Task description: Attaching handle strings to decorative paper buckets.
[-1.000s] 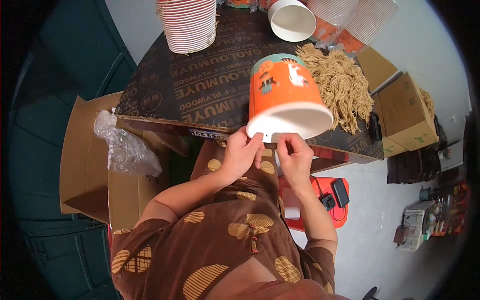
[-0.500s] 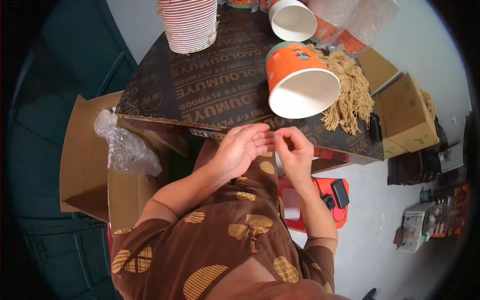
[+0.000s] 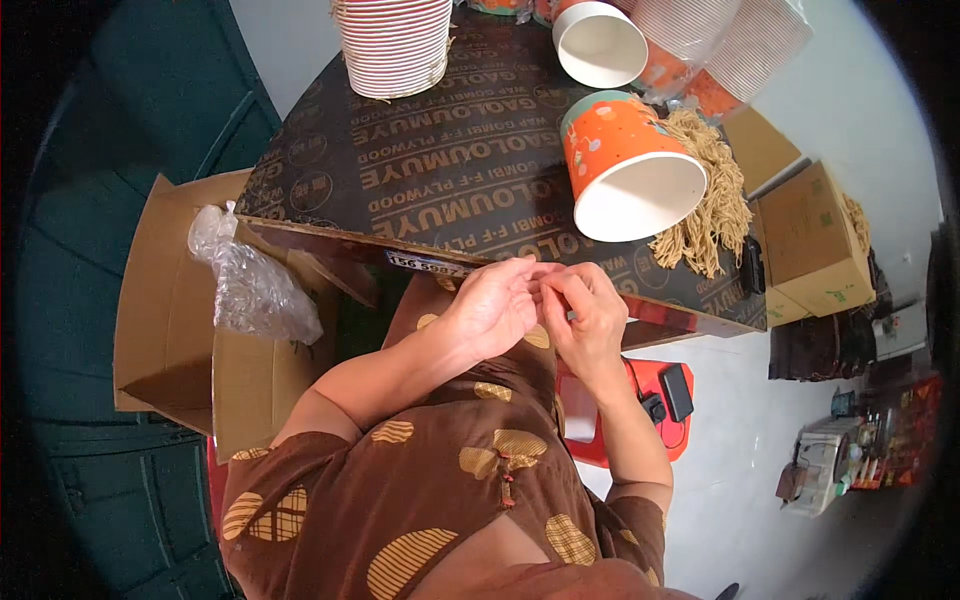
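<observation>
My left hand (image 3: 493, 311) is palm up in front of the table's near edge, its fingers curled in at the tips. Against them, my right hand (image 3: 590, 318) bends its fingers in a thumb-and-finger pinch. Whatever is between the fingertips is too small to make out. Just beyond my hands, an orange paper tub (image 3: 622, 150) with a green base end lies on its side, its white mouth facing me. Beside it on the right spreads a heap of tan, string-like strands (image 3: 722, 190).
The dark printed plywood table (image 3: 430, 170) carries a tall stack of paper tubs (image 3: 398, 45), a second tipped tub (image 3: 600, 45) and wrapped stacks (image 3: 750, 50). An open carton (image 3: 165, 300) with clear plastic (image 3: 265, 295) stands left. A red stool (image 3: 640, 440) and a box (image 3: 815, 240) are right.
My left fingers have curled in from lying stretched, and my right fingertips have come against them. The table and tubs have shifted in the view, and the near tub is rolled slightly.
</observation>
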`<control>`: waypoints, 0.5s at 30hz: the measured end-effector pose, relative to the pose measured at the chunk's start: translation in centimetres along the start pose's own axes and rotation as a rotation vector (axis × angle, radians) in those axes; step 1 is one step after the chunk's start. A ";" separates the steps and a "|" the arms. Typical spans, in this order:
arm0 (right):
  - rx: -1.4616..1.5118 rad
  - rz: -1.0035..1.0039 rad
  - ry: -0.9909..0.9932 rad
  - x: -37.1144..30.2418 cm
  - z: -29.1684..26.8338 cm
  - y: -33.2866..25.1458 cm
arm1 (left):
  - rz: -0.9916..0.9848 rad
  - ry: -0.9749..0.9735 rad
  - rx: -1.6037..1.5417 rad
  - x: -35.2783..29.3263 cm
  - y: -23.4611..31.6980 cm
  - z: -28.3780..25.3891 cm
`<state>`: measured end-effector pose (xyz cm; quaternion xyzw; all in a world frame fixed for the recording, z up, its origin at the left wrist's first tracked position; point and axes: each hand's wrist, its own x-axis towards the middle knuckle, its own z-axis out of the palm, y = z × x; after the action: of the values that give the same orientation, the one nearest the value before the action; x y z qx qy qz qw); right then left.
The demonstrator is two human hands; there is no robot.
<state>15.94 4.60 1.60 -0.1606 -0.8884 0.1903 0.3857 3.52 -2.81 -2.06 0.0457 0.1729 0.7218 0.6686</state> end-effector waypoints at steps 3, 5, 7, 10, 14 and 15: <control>0.025 0.021 0.016 -0.1 0.0 0.2 | 0.000 0.005 -0.012 0.0 -0.3 0.0; 0.045 0.036 0.024 -0.2 -0.2 0.3 | -0.003 0.007 -0.035 0.1 -0.4 0.1; 0.127 0.113 -0.003 -0.3 -0.4 0.4 | -0.010 0.015 -0.060 0.1 -0.5 0.5; 0.254 0.171 -0.001 -0.3 -0.7 0.3 | -0.013 -0.036 -0.067 0.1 -0.6 -0.2; 0.334 0.221 -0.044 -0.6 -1.0 1.3 | -0.020 -0.002 -0.028 -0.2 -0.6 0.6; 0.433 0.261 -0.010 -0.8 -0.9 1.5 | -0.022 -0.019 -0.012 -0.2 -0.6 0.5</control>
<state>17.27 5.73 0.98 -0.1869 -0.8006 0.4251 0.3788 4.28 -2.87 -1.73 0.0465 0.1625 0.7151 0.6783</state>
